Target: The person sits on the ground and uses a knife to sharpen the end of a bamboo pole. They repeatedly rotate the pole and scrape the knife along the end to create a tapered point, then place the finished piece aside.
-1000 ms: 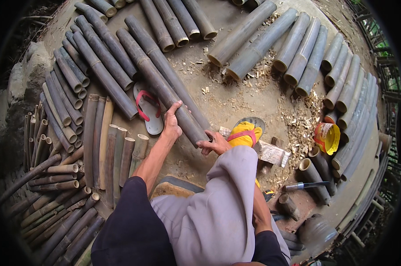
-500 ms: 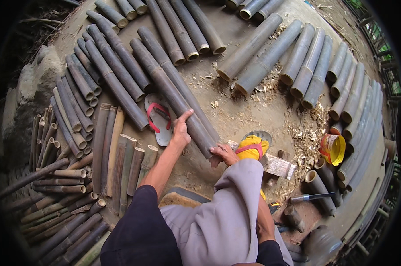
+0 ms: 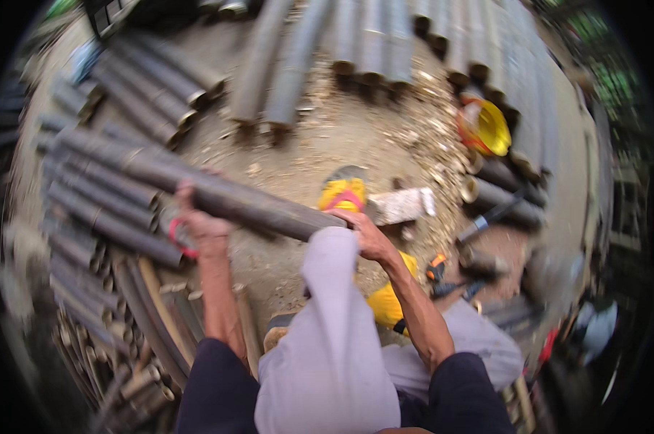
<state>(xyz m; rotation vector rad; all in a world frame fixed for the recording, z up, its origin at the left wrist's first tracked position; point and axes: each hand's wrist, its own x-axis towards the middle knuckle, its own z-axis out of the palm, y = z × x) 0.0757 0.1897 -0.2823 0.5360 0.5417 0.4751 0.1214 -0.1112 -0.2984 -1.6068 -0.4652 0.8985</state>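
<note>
A long dark bamboo tube (image 3: 269,208) slants across in front of me, its far end to the left and its near end by my raised knee. Partway along it my left hand (image 3: 202,217) grips from below, smeared a little by motion. My right hand (image 3: 364,233) is closed round the near end, just beside the knee in grey trousers (image 3: 327,289). The tube's underside and parts of my fingers are hidden.
Bamboo tubes (image 3: 110,224) lie in rows at left, with more tubes (image 3: 374,43) ahead and at right. A yellow bucket (image 3: 492,129), a knife (image 3: 486,220), a pale wooden block (image 3: 399,206) and wood shavings (image 3: 428,137) are at right. My yellow-covered foot (image 3: 343,194) rests near the block.
The view has turned to the right, and the scene has slid left. The tube has swung from steep to a flatter slant, still in both hands. My right forearm now shows more fully.
</note>
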